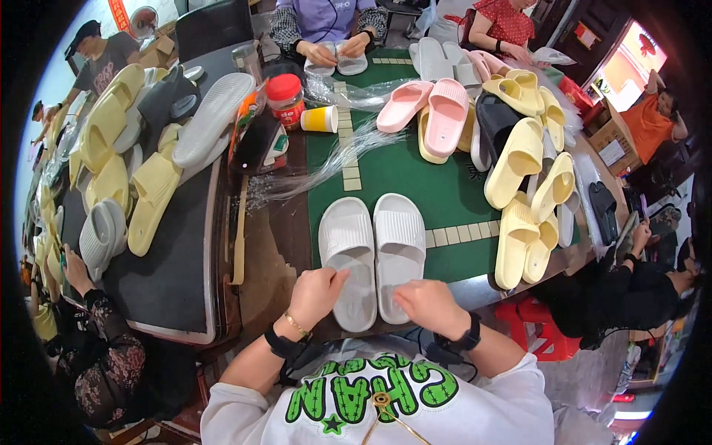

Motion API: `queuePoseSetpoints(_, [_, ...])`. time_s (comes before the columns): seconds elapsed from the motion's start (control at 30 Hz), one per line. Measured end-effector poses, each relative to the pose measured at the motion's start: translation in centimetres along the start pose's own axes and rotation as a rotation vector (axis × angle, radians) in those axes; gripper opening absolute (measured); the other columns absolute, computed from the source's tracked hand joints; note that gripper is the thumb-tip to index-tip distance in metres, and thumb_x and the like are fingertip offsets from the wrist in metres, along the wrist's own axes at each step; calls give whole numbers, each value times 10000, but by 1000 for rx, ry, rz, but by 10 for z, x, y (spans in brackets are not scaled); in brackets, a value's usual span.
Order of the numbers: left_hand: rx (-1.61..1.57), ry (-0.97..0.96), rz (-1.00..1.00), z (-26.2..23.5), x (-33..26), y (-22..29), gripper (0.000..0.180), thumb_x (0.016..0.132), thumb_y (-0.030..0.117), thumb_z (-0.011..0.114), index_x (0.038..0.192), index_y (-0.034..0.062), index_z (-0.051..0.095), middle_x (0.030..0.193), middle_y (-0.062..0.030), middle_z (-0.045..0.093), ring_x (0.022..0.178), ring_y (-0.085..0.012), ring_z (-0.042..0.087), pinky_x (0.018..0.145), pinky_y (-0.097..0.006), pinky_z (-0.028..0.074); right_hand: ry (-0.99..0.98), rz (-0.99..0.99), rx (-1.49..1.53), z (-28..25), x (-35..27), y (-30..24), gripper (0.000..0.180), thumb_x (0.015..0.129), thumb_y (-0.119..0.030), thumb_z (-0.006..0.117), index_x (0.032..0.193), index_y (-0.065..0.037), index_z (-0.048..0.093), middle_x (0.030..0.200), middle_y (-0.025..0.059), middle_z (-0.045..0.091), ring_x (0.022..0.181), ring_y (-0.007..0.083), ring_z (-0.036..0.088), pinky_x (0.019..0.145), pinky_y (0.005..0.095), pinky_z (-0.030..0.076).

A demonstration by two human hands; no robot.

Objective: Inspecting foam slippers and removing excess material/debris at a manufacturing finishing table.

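A pair of light grey slide sandals lies side by side in front of me, toes pointing away: the left sandal and the right sandal. My left hand is closed at the outer edge of the left sandal, its thumb reaching over the footbed. Curled in as well, my right hand sits at the outer heel side of the right sandal, fingertips over its edge. What either hand pinches, if anything, is hidden. Beyond the toes, a bundle of thin clear plastic strands trails across the table.
Yellow, black and pink slides crowd the right side; yellow and grey ones pile up at left. A red-lidded jar and a yellow paper cup stand at the back. Pale tiles line the green tabletop. Several people sit around.
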State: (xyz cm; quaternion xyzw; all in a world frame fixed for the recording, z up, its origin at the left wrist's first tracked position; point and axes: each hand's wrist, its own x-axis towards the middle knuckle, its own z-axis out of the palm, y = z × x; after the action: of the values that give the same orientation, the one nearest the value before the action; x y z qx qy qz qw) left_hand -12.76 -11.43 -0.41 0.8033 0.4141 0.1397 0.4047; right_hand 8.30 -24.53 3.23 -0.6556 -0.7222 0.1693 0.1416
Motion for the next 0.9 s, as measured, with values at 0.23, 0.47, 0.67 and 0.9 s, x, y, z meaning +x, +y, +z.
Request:
queuePoseSetpoints(0.23, [47, 190, 84, 1, 0, 15, 336, 888, 263, 660, 730, -30, 615, 607, -202, 566, 532, -355, 577, 512, -397, 451, 386, 82, -1, 14, 32, 13, 155, 842, -109, 624, 973, -39, 667, 750, 123, 630, 670, 327, 628, 605, 428, 520])
queuePoseSetpoints(0.47, [-366, 419, -110, -27, 42, -12, 202, 879, 170, 656, 896, -31, 652, 706, -88, 661, 601, -128, 609, 560, -296, 487, 564, -3, 207, 0, 26, 25, 232, 835, -9, 565, 1049, -49, 646, 830, 123, 669, 701, 293, 653, 620, 381, 528])
queuePoseSetpoints(0.67, [-347, 363, -178, -30, 91, -40, 234, 857, 194, 670, 947, -17, 624, 802, -83, 683, 678, -144, 659, 594, -276, 504, 659, 443, 525, -7, 58, 92, 219, 865, -132, 617, 1046, -11, 629, 827, 140, 693, 720, 228, 672, 655, 338, 519])
queuePoseSetpoints(0.9, [-78, 486, -79, -13, 127, -34, 174, 720, 118, 745, 834, 12, 665, 738, -122, 686, 685, -234, 672, 651, -335, 530, 629, 576, 403, 15, 106, 137, 318, 781, -200, 700, 1026, -5, 643, 846, 163, 703, 775, 290, 682, 732, 384, 530])
